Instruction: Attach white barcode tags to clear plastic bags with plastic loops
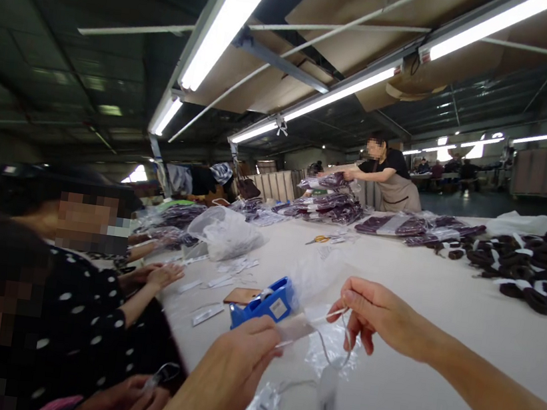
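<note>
My left hand [238,358] pinches one edge of a clear plastic bag [323,339] just above the white table [429,400]. My right hand [380,316] grips the bag's other edge between thumb and fingers, and a thin white string loops down from it. A small white tag [327,400] hangs at the end of the string. A blue tape dispenser [265,305] stands on the table right behind my left hand.
Workers sit close at my left, one in a dotted top [80,327]. White labels [209,314] lie scattered. Further off: crumpled plastic [227,229], scissors [322,239], bagged dark garments [328,205], a pile of dark bands [537,270]. A person [388,176] stands at the far end.
</note>
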A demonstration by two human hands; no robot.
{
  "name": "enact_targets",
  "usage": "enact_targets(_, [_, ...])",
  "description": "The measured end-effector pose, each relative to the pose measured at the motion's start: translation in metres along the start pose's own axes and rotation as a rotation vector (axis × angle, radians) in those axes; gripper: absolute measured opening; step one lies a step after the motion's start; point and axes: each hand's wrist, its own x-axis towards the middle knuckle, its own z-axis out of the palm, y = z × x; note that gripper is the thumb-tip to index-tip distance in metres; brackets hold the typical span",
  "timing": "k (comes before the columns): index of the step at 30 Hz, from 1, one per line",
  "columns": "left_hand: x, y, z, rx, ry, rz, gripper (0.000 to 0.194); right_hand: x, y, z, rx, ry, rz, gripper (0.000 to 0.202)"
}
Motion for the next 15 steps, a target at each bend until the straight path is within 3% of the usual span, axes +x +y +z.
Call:
enact_targets(6, [0.001, -0.009, 0.001, 0.235, 0.029, 0.062, 0.030, 0.002, -0.014, -0.002, 0.038, 0.003, -0.018, 0.035])
enact_targets(15, [-0.003, -0.017, -0.017, 0.132, 0.203, 0.061, 0.023, 0.003, -0.023, -0.005, 0.073, 0.058, -0.063, 0.034])
